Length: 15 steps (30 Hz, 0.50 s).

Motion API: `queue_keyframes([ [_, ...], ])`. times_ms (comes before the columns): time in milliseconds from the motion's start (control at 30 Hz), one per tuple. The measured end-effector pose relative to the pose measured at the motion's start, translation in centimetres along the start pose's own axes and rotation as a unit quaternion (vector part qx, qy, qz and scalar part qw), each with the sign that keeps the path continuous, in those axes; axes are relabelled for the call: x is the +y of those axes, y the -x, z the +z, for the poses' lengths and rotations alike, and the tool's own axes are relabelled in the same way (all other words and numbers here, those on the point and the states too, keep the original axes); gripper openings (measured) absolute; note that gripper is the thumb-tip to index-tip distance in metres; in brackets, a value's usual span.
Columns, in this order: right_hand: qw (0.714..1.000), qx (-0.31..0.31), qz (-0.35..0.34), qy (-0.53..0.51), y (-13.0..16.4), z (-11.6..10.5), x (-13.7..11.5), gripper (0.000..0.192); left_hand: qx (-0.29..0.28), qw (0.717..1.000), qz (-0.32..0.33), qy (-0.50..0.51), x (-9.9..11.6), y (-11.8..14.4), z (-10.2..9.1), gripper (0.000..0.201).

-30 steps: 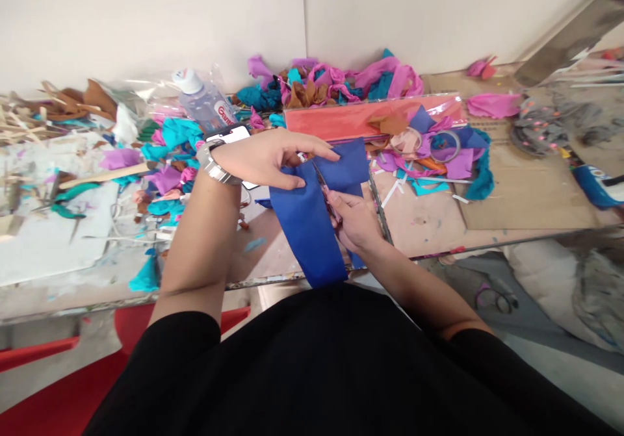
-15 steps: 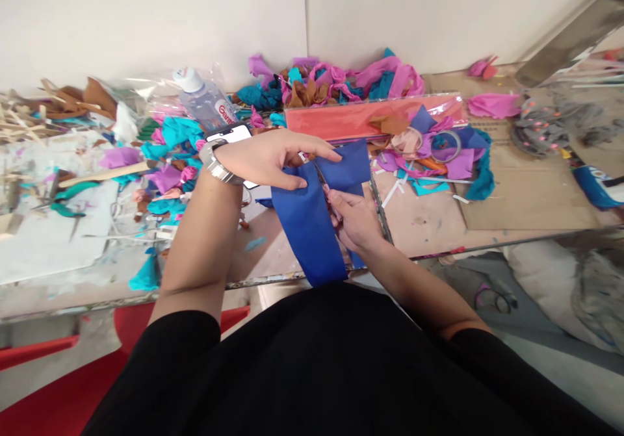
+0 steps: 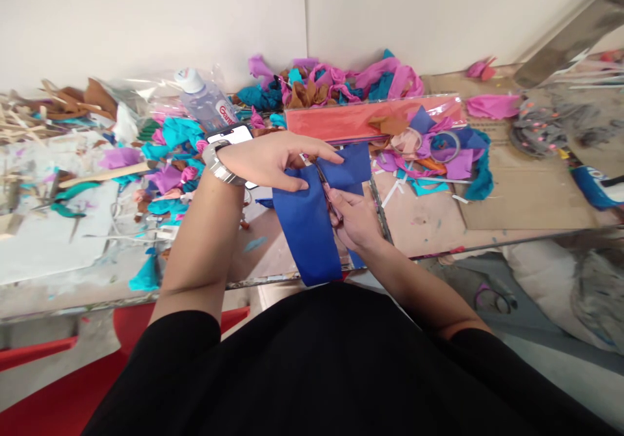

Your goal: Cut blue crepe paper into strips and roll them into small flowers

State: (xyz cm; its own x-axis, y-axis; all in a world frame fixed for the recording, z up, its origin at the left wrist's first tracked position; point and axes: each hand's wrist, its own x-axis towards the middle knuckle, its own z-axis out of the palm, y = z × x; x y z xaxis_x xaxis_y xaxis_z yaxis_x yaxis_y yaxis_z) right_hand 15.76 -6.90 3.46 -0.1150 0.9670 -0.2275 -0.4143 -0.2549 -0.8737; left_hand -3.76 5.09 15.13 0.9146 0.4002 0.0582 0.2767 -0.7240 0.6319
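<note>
Currently: left hand (image 3: pixel 270 160) flat on top of blue paper strip (image 3: pixel 309 228), fingers (image 3: pixel 326 155) pinching its upper edge, watch (image 3: pixel 214 163) on wrist. Right hand (image 3: pixel 355 218) clenched round scissors (image 3: pixel 325 186), blades in the paper between the two hands. Strip lying across near edge of worktop (image 3: pixel 429 221), lower end hanging over toward lap. Just behind: phone (image 3: pixel 229 134), clear bottle (image 3: pixel 205 101), long red packet (image 3: pixel 361 119). Right of hands: tape roll (image 3: pixel 444 145) among purple and teal scraps. Further back: heap of crumpled pink, teal, brown paper (image 3: pixel 336 78).
</note>
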Motion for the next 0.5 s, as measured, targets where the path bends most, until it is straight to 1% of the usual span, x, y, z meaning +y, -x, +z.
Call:
queue_keyframes([
  [233,1.000,-0.008,-0.009,-0.029,-0.11,0.03,0.03,0.052,-0.007,1.000,-0.004,0.019,-0.03,0.10,-0.01,0.064],
  [500,0.998,-0.010,-0.015,-0.057,0.05,0.13,-0.07,0.043,-0.001,1.000,0.002,-0.009,-0.04,0.17,-0.14,0.066],
])
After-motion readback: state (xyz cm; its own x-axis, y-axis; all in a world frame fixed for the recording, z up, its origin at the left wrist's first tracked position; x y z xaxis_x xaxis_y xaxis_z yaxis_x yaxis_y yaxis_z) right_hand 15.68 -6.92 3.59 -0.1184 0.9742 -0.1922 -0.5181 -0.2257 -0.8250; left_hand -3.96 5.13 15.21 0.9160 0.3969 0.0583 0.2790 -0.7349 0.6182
